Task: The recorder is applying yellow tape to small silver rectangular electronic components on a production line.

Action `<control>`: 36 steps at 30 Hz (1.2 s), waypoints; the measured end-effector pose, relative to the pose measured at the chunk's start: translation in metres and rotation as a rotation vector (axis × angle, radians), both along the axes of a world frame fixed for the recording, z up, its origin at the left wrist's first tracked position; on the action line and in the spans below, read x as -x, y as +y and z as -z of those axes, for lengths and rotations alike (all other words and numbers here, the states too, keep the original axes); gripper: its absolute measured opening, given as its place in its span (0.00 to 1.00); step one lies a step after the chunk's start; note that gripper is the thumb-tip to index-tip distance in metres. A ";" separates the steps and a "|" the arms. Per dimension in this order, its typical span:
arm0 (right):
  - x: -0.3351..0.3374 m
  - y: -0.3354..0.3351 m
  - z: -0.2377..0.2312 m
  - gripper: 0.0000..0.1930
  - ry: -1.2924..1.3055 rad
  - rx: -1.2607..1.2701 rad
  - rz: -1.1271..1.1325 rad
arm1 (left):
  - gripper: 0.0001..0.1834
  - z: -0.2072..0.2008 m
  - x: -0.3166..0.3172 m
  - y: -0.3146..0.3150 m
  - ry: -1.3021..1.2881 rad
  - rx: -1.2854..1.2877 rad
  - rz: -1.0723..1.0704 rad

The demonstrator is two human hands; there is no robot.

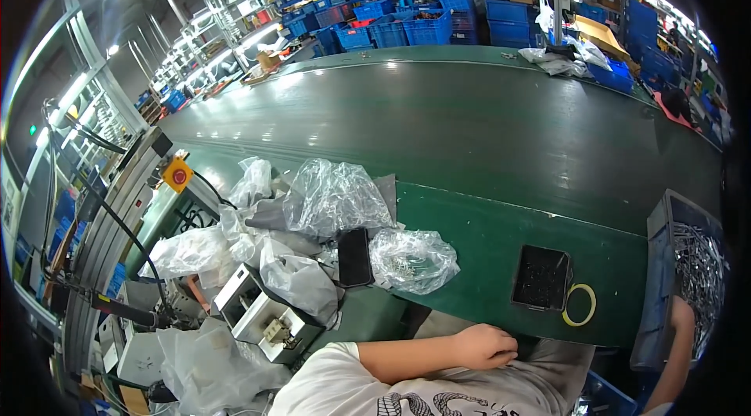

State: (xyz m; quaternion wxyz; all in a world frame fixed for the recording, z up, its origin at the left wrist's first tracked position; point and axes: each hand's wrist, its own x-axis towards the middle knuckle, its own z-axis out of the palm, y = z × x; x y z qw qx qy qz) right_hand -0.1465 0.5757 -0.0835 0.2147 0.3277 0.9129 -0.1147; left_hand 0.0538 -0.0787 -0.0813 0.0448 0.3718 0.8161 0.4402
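Metal parts [698, 263] in the grey bin [659, 259], right hand [682, 314] at them.
Probably light, stiff and slippery singly; best gripped mid-length. Right fingertips unclear, so I cannot tell their state; left hand [485, 345] has fingers curled together.

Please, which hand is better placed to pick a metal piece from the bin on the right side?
Probably the right hand: it is already at the bin, close to the metal pieces. The left hand is near the front edge of the green table, clearly farther away.
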 end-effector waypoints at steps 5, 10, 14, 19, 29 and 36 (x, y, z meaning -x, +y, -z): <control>0.027 -0.113 -0.021 0.31 0.198 -0.162 -0.247 | 0.09 -0.001 -0.008 0.003 -0.005 0.065 -0.016; -0.050 0.026 0.041 0.27 0.152 -0.273 -0.305 | 0.08 -0.007 -0.001 0.004 0.003 0.117 0.033; -0.045 -0.143 -0.083 0.24 -0.099 -0.078 -0.191 | 0.09 -0.009 -0.001 -0.005 -0.012 0.232 -0.004; -0.050 -0.086 -0.054 0.14 0.128 0.279 -0.210 | 0.04 -0.018 0.003 0.015 0.065 0.068 0.004; -0.069 -0.110 -0.106 0.14 0.261 0.356 -0.322 | 0.05 -0.007 -0.004 0.016 0.127 0.086 -0.034; -0.076 -0.129 -0.115 0.19 0.465 0.533 -0.176 | 0.04 -0.008 -0.003 0.016 0.121 0.102 -0.055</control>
